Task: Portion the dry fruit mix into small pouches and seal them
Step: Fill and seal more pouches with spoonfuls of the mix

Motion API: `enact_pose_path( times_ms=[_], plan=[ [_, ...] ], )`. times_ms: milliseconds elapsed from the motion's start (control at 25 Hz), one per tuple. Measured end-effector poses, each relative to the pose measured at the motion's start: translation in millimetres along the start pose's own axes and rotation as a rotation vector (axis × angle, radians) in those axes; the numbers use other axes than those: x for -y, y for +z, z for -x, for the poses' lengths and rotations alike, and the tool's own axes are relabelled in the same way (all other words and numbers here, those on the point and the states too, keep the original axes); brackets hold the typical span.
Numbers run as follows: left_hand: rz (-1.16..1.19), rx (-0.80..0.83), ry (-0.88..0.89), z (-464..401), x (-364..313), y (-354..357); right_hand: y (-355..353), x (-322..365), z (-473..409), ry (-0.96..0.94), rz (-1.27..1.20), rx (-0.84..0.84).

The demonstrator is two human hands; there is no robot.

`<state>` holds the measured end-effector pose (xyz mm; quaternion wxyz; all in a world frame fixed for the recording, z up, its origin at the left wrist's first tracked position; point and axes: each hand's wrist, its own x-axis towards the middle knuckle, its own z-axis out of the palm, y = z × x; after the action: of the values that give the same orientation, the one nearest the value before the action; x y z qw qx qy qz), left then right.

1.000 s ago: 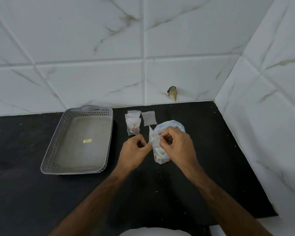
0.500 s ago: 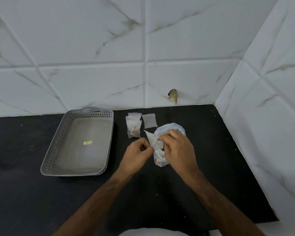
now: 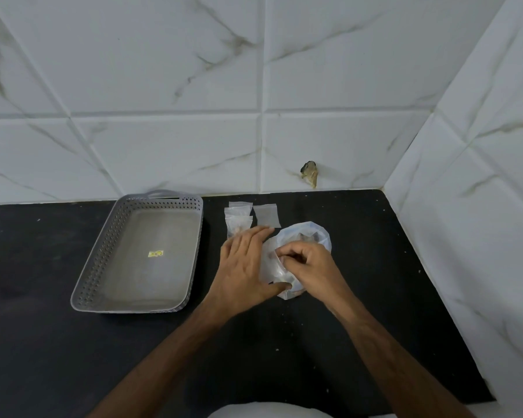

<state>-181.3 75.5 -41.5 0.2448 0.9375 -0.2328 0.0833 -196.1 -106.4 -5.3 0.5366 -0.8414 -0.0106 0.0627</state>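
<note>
A small clear pouch (image 3: 270,260) sits between my two hands, over the near edge of the big plastic bag of dry fruit mix (image 3: 313,233) on the black counter. My left hand (image 3: 245,267) lies beside the pouch with straight fingers pointing away from me, and its thumb touches the pouch's lower end. My right hand (image 3: 310,265) has curled fingers that pinch the pouch's right side. Whether any fruit is in the pouch is hidden. Two filled small pouches (image 3: 237,221) and an empty one (image 3: 266,217) lie just behind my left hand.
A grey perforated tray (image 3: 103,257) with a yellow sticker stands to the left. The tiled wall runs along the back and the right, forming a corner. The black counter (image 3: 284,342) extends toward me.
My left hand has let go of its pinch and spread its fingers flat beside the pouch. My right hand has moved slightly right and down, still curled at the pouch.
</note>
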Motion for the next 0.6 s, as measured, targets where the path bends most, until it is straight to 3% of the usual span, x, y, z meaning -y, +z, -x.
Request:
enact_pose_path(
  times_ms=[120, 240, 320, 440, 600],
  plan=[
    [0.096, 0.033, 0.001, -5.2, 5.8, 8.1, 0.8, -2.5, 0.0, 0.016, 0.001, 0.043],
    [0.119, 0.034, 0.004, 3.1, 11.1, 18.9, 5.2, -13.6, 3.3, -0.094, 0.37, 0.045],
    [0.121, 0.065, -0.002, 7.6, 13.7, 29.2, 10.1, -23.3, 3.8, -0.155, 0.489, 0.046],
    [0.127, 0.163, -0.021, 12.1, 17.7, 42.8, 14.9, -38.1, 2.0, -0.05, 0.371, 0.096],
    [0.101, 0.146, -0.008, 14.7, 32.0, 56.3, 14.1, -48.6, -8.4, 0.152, 0.023, 0.113]
  ],
)
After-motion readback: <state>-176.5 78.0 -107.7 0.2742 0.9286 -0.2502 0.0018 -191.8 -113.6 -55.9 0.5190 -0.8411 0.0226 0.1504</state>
